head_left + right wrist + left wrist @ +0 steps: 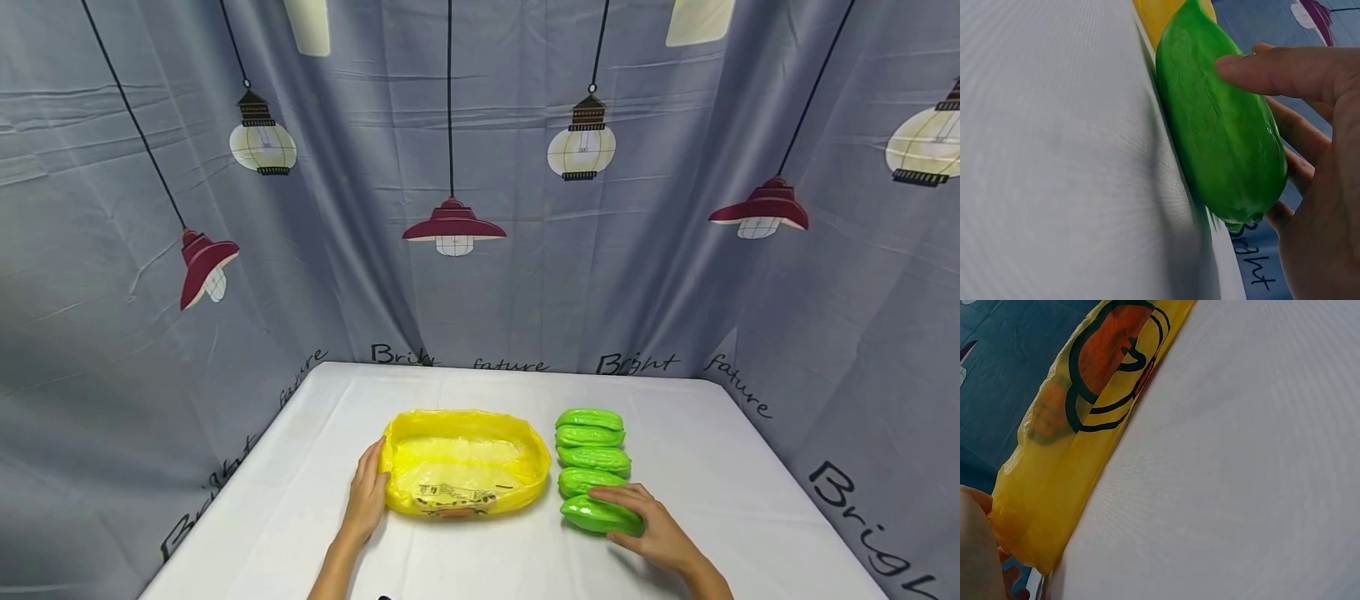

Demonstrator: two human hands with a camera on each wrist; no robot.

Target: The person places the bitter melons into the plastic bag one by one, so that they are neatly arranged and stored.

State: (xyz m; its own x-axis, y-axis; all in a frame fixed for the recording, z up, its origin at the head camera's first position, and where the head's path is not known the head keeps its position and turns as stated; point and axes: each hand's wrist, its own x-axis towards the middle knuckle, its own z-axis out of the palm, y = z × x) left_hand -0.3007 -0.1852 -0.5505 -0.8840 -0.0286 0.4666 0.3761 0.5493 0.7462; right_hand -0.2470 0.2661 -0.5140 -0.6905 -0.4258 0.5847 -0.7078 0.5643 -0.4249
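Observation:
An open yellow plastic bag (463,500), spread into a low oval with dark print on its front, sits on the table. My left hand (365,497) rests against the bag's left side; in the left wrist view its thumb (977,499) touches the yellow bag (1035,506). To the right, several shiny green gourds (594,458) lie in a column. My right hand (651,527) holds the nearest green gourd (598,514), fingers over the far side and thumb on the near side. In the right wrist view, this gourd (1219,125) shows a pointed tip and shallow ridges.
A white cloth covers the table (480,567). Behind and at both sides hangs a grey-blue curtain (480,308) printed with lamps and lettering. A narrow gap separates the bag from the gourd column.

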